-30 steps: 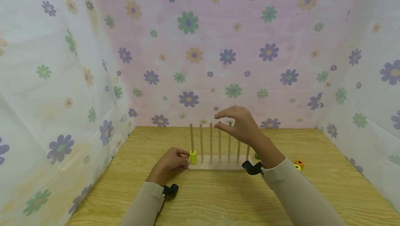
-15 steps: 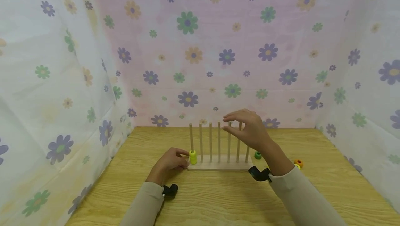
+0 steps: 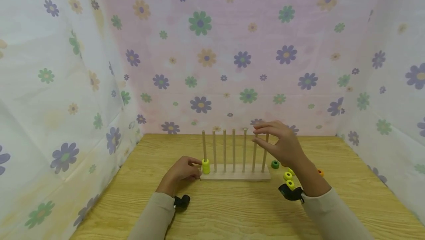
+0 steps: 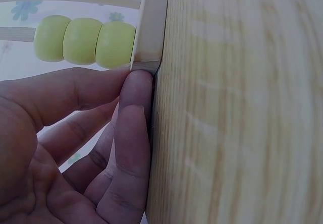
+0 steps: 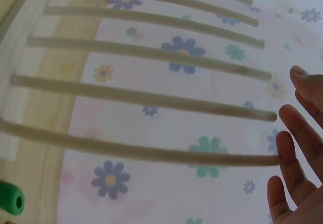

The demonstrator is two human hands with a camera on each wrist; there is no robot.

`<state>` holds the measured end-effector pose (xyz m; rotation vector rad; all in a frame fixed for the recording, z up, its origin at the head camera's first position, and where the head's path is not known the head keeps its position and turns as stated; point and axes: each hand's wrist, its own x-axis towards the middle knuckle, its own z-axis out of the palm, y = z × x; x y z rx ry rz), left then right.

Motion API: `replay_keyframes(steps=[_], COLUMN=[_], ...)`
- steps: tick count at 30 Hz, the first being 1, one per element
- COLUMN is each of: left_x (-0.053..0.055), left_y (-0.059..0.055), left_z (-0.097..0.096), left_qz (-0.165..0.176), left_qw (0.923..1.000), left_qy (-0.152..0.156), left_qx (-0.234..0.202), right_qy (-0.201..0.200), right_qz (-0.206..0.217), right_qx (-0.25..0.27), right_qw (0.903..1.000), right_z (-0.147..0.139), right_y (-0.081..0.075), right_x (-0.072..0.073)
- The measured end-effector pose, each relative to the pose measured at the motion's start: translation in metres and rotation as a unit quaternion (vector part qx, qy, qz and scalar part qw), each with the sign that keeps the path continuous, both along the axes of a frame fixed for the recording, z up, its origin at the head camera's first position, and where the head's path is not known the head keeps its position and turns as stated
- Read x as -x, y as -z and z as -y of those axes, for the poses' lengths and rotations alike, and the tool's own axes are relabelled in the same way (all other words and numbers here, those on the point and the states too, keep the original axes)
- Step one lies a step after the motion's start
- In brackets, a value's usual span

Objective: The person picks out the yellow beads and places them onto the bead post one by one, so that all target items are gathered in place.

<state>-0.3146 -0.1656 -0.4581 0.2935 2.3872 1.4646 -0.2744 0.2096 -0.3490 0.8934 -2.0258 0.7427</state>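
A wooden peg rack (image 3: 235, 176) with several upright pegs stands on the table. Three yellow beads (image 4: 81, 40) are stacked on its leftmost peg. At the rack's left end, my left hand (image 3: 182, 169) grips the corner of the base, thumb and fingertips against the wood in the left wrist view. My right hand (image 3: 282, 142) is raised by the tops of the rightmost pegs, thumb and fingers apart and curved, holding nothing. In the right wrist view, its fingertips (image 5: 286, 143) are right at the peg ends.
Right of the rack lie a green bead (image 3: 275, 164), a few loose yellow beads (image 3: 287, 176) and an orange bead (image 3: 320, 173), partly behind my right forearm. The wooden table (image 3: 229, 210) is enclosed by flowered cloth (image 3: 225, 41) at the back and sides.
My right hand has moved rightward along the peg tops, from the middle pegs to the rightmost ones, bringing the loose yellow beads into view. The left hand stays on the rack's end.
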Motion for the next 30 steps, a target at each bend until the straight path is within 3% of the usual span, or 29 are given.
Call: replay_keyframes(steps=[10, 17, 25, 30], left_x=[0.0, -0.002, -0.001, 0.001], left_y=[0.002, 0.001, -0.001, 0.0], left_z=[0.003, 0.001, 0.0, 0.0], left_qz=[-0.003, 0.002, 0.002, 0.002], left_qw=[1.0, 0.9999, 1.0, 1.0], left_qy=[-0.002, -0.006, -0.005, -0.003], left_qx=[-0.004, -0.009, -0.002, -0.003], right_qy=[-0.017, 0.003, 0.052, 0.091], right_qz=[-0.052, -0.034, -0.007, 0.032], right_qx=[0.028, 0.033, 0.015, -0.002], right_qw=[0.9981, 0.9989, 0.9985, 0.9954], right_z=[-0.018, -0.035, -0.058, -0.072], right_y=[0.004, 0.012, 0.026, 0.033], right_x=[-0.003, -0.007, -0.012, -0.011])
